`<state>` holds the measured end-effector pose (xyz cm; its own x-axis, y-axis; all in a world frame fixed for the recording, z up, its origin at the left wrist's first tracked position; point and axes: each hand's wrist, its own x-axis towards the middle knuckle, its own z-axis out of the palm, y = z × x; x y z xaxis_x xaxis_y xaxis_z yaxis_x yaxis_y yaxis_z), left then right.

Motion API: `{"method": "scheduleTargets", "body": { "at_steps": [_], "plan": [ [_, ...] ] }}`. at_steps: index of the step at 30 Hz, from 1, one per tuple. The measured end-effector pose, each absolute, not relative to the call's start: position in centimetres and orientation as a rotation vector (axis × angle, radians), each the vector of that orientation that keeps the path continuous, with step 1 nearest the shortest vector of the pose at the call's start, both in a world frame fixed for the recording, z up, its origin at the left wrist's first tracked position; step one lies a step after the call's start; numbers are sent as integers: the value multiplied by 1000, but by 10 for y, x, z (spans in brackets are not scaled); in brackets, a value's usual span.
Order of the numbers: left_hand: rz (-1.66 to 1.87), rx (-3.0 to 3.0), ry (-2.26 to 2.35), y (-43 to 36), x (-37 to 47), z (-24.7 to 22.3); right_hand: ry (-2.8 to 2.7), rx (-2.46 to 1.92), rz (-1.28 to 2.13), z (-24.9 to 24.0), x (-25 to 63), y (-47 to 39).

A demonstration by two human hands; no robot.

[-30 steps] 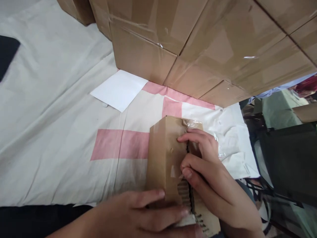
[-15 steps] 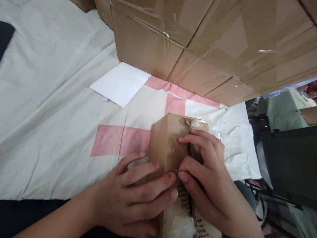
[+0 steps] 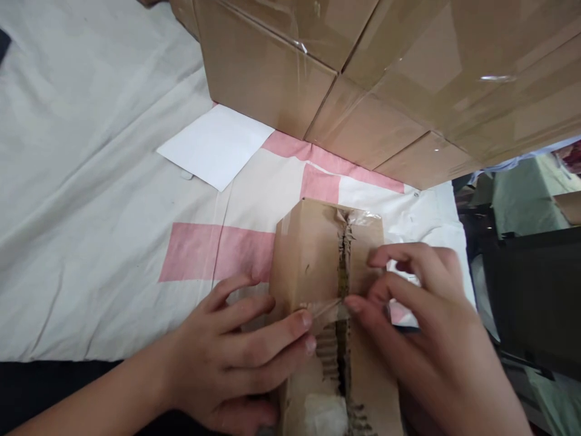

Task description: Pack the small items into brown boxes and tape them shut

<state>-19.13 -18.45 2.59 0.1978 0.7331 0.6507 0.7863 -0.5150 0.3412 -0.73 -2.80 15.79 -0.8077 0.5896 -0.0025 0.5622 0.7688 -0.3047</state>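
Thumb and forefinger of your right hand (image 3: 426, 309) are drawn together in a tight pinch, and there's clear tape (image 3: 329, 307) at the thumb tip, a thin strip lifted and running across toward your other fingertips. Your right hand's other fingers curl loosely above that pinch, over the far side of the cardboard box (image 3: 313, 266). And the box sits right under the grip, its long slit (image 3: 342, 266) passing just beneath the tape. Across from the pinch comes your left hand (image 3: 249, 351), fingers spread wide, nothing clasped, two fingertips down on the box top by the strip. Just below the tape, torn ridged cardboard (image 3: 327, 354) lines the slit; nearer you, a whitish patch (image 3: 324, 415) sits on the box. Outward now: pale cloth (image 3: 113, 151) with pink blocks spreads under it all. Up and left of your grip lies white paper (image 3: 215, 148), and beyond, straight ahead, stand big taped boxes (image 3: 267, 60), packed close together. Off to the right of your grip, a dark panel (image 3: 540, 284).
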Motion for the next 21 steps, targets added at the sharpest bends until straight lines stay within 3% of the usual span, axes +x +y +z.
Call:
{"method": "scheduleTargets", "body": {
  "at_steps": [10,21],
  "plan": [
    [-1206,-2392,-1543,-189,-189,24,-2848,-936,1015,171,6,-5],
    [-1231,-2407,-1615,-190,-186,26,-2716,-930,1239,168,14,3]
  ]
}}
